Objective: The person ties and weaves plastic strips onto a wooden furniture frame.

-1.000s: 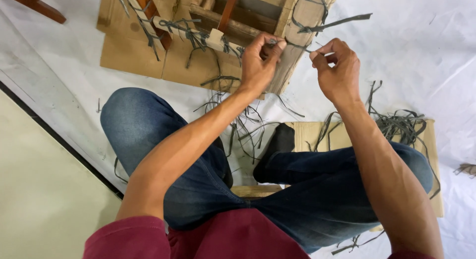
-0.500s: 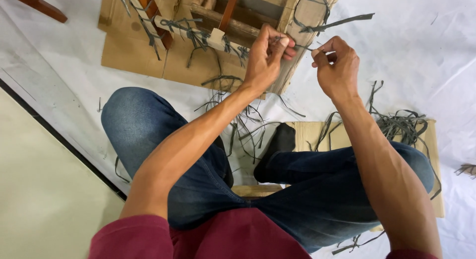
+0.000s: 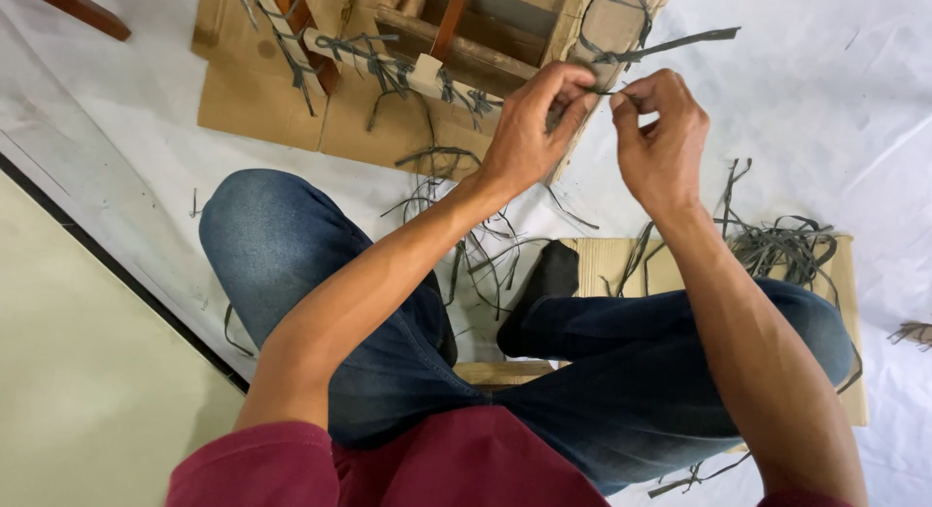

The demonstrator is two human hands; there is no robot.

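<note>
Two hands pinched one dark strip (image 3: 600, 92): your left hand (image 3: 529, 138) and right hand (image 3: 660, 143) met at twelve o'clock (against the wooden frame (image 3: 466, 51)).

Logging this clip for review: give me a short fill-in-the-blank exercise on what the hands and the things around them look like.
1. Both hands, the left hand and the right hand, pinch a thin dark ____ between them.
2. The wooden frame lies on flat ____ sheets.
3. The person's legs are covered by blue ____.
4. Loose dark strips lie heaped beside the person's ____ knee.

Missing words: strip; cardboard; jeans; right
</note>
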